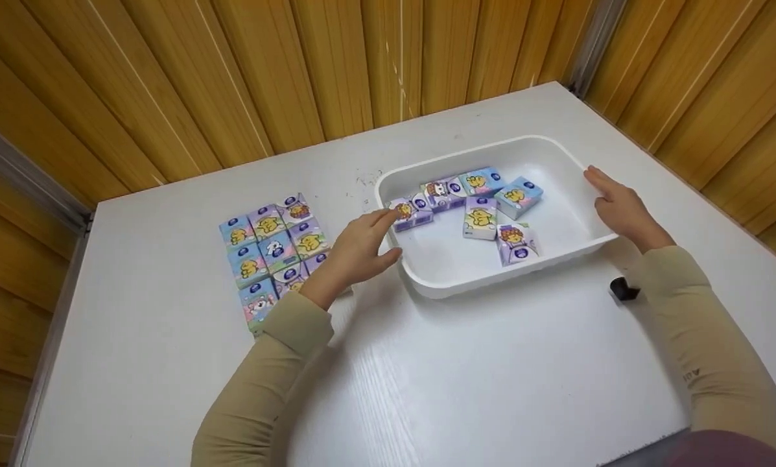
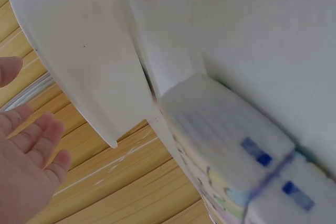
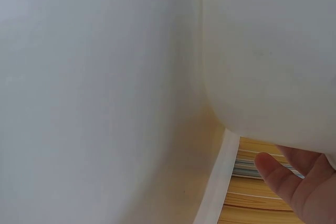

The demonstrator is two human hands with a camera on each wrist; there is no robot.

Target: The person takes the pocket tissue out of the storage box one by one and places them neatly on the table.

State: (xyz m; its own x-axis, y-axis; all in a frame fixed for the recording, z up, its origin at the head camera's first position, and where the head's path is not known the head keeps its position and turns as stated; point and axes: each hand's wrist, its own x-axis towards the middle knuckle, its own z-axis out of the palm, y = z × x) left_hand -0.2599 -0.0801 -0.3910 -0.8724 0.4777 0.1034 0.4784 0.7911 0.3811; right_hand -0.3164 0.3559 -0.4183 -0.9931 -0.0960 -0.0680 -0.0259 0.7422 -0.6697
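A white plastic tray [image 1: 485, 272] stands on the table, with several small cartoon-printed tissue packs [image 1: 480, 217] scattered along its left and middle part. At the tray's left rim is my left hand [image 1: 362, 250], fingers extended over the edge near a purple tissue pack [image 1: 412, 213]; the left wrist view shows its fingers spread and slightly bent. My right hand [image 1: 624, 206] is against the right rim from outside, its fingers mostly straight. In the right wrist view, part of that hand [image 3: 302, 182] is hidden behind the tray [image 3: 273, 93].
Left of the tray, several more tissue packs [image 1: 277, 250] lie in neat rows on the white table [image 1: 154, 311]. A small black object [image 1: 623, 289] sits near my right forearm. Wood-patterned panels [image 1: 336, 58] rise behind the table and at its sides.
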